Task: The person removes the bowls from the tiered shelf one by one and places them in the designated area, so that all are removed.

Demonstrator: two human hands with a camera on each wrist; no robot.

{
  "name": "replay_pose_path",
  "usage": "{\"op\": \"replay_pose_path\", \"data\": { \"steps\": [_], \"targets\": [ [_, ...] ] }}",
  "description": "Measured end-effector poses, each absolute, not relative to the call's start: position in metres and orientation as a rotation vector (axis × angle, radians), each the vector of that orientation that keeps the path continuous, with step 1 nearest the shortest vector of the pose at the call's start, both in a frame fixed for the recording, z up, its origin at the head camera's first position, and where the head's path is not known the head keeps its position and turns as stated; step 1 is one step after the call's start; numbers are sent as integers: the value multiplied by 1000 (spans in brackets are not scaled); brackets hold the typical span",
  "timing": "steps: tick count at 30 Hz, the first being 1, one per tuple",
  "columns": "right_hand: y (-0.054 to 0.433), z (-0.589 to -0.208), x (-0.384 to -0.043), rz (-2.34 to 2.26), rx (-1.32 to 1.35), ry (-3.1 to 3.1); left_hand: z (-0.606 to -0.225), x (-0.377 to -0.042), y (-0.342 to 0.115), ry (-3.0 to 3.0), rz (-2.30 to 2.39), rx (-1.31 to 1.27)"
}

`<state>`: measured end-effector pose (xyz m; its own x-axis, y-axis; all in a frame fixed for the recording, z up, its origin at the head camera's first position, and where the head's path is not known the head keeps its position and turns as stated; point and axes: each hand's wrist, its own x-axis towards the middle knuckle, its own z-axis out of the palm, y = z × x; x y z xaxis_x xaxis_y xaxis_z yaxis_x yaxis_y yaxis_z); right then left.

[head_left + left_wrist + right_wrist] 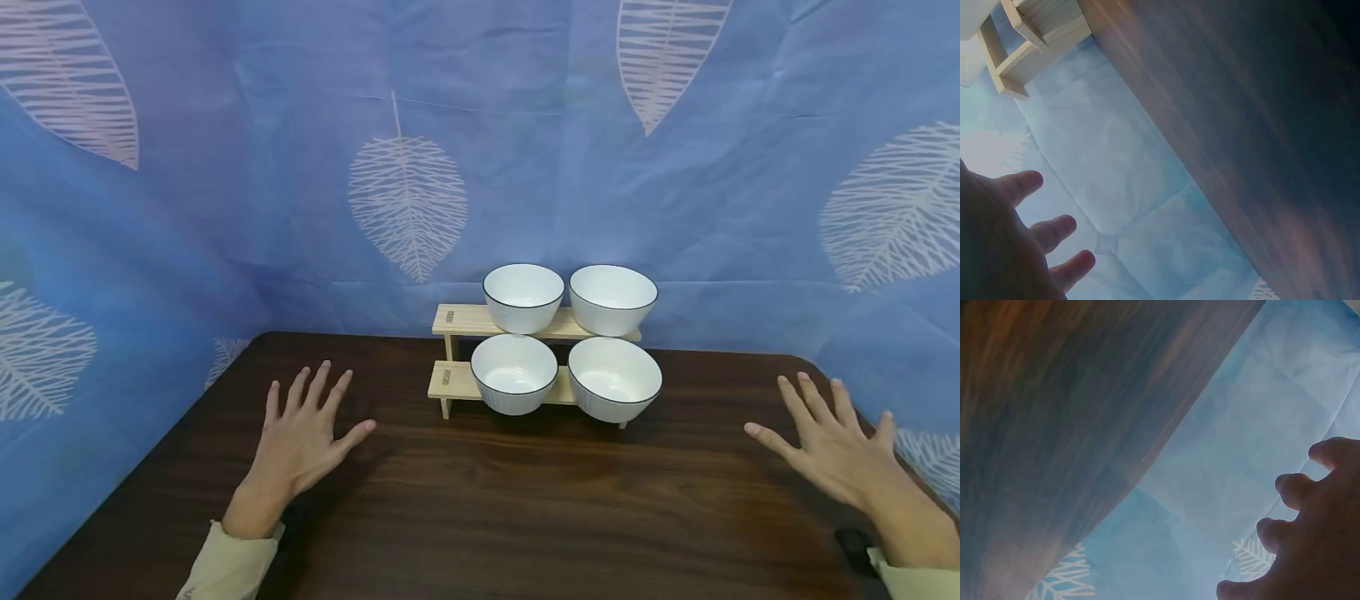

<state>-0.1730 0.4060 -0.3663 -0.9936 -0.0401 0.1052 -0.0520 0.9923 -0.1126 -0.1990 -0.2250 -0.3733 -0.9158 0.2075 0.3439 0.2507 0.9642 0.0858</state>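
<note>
My left hand (298, 442) is spread above the left part of the dark table, fingers apart and holding nothing. Over the table's right side, my right hand (840, 454) is likewise spread and holds nothing. Between them, toward the back, a two-tier wooden rack (461, 319) carries white bowls with dark rims. On the upper tier are a left bowl (523, 312) and a right bowl (611, 315). The lower tier bears another left bowl (513, 400) and right bowl (611, 408). Part of the rack (1054, 53) shows in the left wrist view, apart from the fingers (1054, 232).
The dark wooden table (525, 517) has rounded back corners. A blue cloth (517, 183) with white leaf prints hangs behind it and along both sides. A black band (855, 550) is by the right wrist.
</note>
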Motion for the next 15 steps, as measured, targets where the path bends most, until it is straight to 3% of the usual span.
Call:
{"op": "replay_pose_path", "data": {
  "steps": [7,15],
  "targets": [
    [402,-369,-173,235,143,-3026,-378,-204,-222,-2809,-186,-323],
    [369,-354,-181,750,260,-2902,-372,-202,-221,-2837,-239,-389]
  ]
}}
